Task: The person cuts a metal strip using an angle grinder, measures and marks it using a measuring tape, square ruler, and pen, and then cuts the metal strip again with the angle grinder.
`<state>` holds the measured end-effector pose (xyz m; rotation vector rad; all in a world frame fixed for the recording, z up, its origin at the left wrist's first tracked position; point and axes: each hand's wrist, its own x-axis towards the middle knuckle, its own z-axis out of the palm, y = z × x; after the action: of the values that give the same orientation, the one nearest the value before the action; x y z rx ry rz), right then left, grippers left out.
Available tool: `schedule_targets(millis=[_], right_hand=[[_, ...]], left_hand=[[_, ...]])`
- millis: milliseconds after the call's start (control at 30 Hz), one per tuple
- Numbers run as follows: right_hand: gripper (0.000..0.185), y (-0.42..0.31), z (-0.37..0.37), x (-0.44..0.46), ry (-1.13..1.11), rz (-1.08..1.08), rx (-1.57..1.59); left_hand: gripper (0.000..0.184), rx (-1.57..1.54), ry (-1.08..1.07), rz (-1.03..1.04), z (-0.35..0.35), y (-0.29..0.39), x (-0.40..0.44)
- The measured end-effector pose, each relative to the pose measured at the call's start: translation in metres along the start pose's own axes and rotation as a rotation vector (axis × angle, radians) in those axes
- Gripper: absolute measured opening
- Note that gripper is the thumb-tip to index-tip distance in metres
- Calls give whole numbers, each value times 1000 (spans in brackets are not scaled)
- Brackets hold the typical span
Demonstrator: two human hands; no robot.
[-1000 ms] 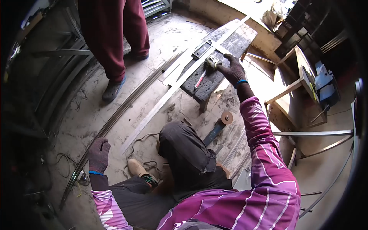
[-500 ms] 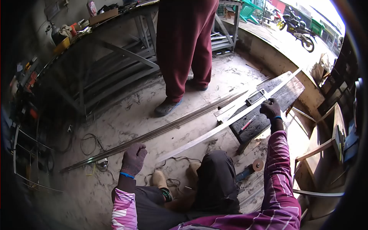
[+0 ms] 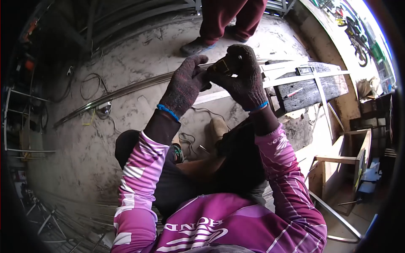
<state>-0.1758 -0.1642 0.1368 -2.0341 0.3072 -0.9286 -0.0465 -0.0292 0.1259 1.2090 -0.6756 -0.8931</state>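
Note:
Both my hands wear dark knitted gloves with blue cuffs and are raised together in front of my knees. In my right hand (image 3: 247, 80) is a dark, boxy thing with a yellow outline, which looks like a tape measure (image 3: 222, 65). My left hand (image 3: 184, 86) meets it from the left, its fingers bent; whatever is between them is hidden. Beyond the hands, a long flat metal bar (image 3: 291, 80) lies over a dark wooden block (image 3: 333, 85). A black rectangular piece (image 3: 304, 70) and a red-and-white pen (image 3: 294, 92) rest on the block.
Long thin metal rods (image 3: 126, 93) lie across the floor. Another person's legs (image 3: 228, 19) stand beyond them. A pale strip (image 3: 322, 92) crosses the block's near edge. Cables (image 3: 93, 86) curl at left, and a wooden frame (image 3: 337, 159) stands at right.
My hands have come together from far apart; the right left the block and the left rose from the floor side. The view has tilted down. A pale strip now crosses the bar.

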Motion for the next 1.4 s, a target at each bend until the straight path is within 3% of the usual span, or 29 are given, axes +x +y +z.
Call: schedule_targets(millis=[67, 133, 200, 400, 467, 533, 600, 733, 767, 833, 900, 967, 1133, 1200, 1400], right_hand=[[68, -1, 17, 6, -67, 23, 116], [68, -10, 26, 16, -119, -229, -187], [63, 3, 36, 12, -71, -242, -55], [59, 8, 25, -8, -95, -73, -166], [53, 15, 5, -3, -76, -117, -204], [49, 28, -28, 6, -131, -72, -421], [43, 68, -61, 6, -131, 179, -254], [38, 124, -124, -10, -45, 107, -473], [41, 107, -128, -17, 24, 226, -480], [44, 179, -160, -35, 50, 258, -355], [45, 171, -165, -36, 45, 301, -209], [47, 152, -172, -34, -30, 88, -803], [52, 132, -171, -25, -1, 287, -685], [56, 139, -173, -27, -29, 181, -785], [53, 136, -178, -30, -26, 231, -742]], left_hand=[[38, 68, 9, -9, -24, -6, -6], [39, 59, 37, -16, -37, -14, -8], [40, 45, 50, -17, -45, -22, -6], [49, 207, -46, -76, -49, -29, -18], [51, 201, -70, -104, -57, -25, -17], [54, 398, -155, -104, -74, -23, -13], [57, 495, -182, -127, -90, -22, -10], [55, 641, -185, -253, -109, -37, -8], [55, 645, -193, -285, -112, -47, -8], [54, 688, -222, -299, -115, -57, -7], [54, 720, -251, -288, -107, -52, -6], [54, 752, -294, -264, -99, -48, -3], [47, 836, -293, -260, -92, -49, 0], [48, 869, -309, -247, -91, -49, 0], [46, 903, -288, -280, -91, -50, 3]])
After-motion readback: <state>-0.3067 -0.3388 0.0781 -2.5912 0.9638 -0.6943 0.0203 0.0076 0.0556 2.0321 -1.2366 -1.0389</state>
